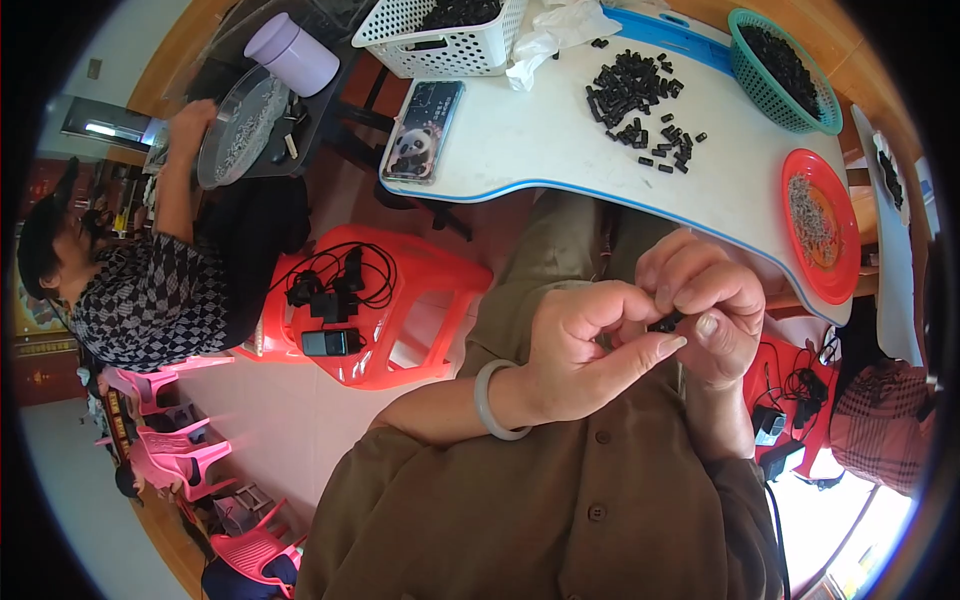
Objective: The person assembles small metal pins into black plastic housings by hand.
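Note:
In front of my chest, just off the table's near edge, both hands meet around a small black part (pixel 668 322). My left hand (pixel 590 335), with a pale bangle on its wrist, is closed, its thumb and fingertips at the part. My right hand (pixel 715 310) pinches at it from the other side, fingers curled. Fingers cover much of the part, so its exact shape is hidden. Beyond my hands a pile of small black cylindrical pieces (pixel 630 88) lies on the white table (pixel 520 140). A red plate (pixel 847 215) of tiny greyish pieces stands at the right.
A green basket (pixel 815 120) and a white basket (pixel 440 62) hold black pieces. A phone (pixel 425 130) lies near the table's left corner, crumpled tissue (pixel 560 35) at the back. A red stool (pixel 400 300) carries cables and devices. At the left, a co-worker (pixel 150 290) reaches toward a tray (pixel 210 165).

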`<state>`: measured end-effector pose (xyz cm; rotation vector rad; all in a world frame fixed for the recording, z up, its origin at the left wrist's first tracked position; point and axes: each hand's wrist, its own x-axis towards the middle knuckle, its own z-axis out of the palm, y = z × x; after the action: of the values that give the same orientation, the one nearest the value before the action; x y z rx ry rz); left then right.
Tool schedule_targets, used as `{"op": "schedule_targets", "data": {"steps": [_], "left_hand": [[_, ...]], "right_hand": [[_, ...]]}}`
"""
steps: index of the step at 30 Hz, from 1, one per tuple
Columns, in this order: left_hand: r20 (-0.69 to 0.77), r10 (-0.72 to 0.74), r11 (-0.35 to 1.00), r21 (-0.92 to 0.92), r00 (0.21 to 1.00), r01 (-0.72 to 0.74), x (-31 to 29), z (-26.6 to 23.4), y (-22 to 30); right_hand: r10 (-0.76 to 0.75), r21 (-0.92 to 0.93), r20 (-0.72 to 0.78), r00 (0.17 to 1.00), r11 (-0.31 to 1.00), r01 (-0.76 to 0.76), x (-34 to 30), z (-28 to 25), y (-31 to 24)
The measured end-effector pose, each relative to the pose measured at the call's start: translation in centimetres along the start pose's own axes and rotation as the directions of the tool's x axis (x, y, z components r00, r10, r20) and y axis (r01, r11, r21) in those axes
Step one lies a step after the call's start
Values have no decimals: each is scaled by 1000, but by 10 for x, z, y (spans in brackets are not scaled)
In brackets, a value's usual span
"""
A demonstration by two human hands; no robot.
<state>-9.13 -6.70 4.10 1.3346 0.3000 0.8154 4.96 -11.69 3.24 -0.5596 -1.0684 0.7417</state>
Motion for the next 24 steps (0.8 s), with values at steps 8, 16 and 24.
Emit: {"op": "schedule_targets", "data": {"steps": [8, 16, 24], "left_hand": [[76, 121, 992, 36, 990, -124, 5, -11, -4], [81, 143, 988, 54, 986, -148, 8, -14, -9], [65, 99, 994, 49, 993, -102, 8, -15, -11]], "right_hand": [[302, 145, -194, 933, 950, -277, -5, -4, -1], [558, 63, -171, 812, 829, -556, -7, -2, -6], [211, -155, -70, 975, 963, -219, 2, -3, -8]]}}
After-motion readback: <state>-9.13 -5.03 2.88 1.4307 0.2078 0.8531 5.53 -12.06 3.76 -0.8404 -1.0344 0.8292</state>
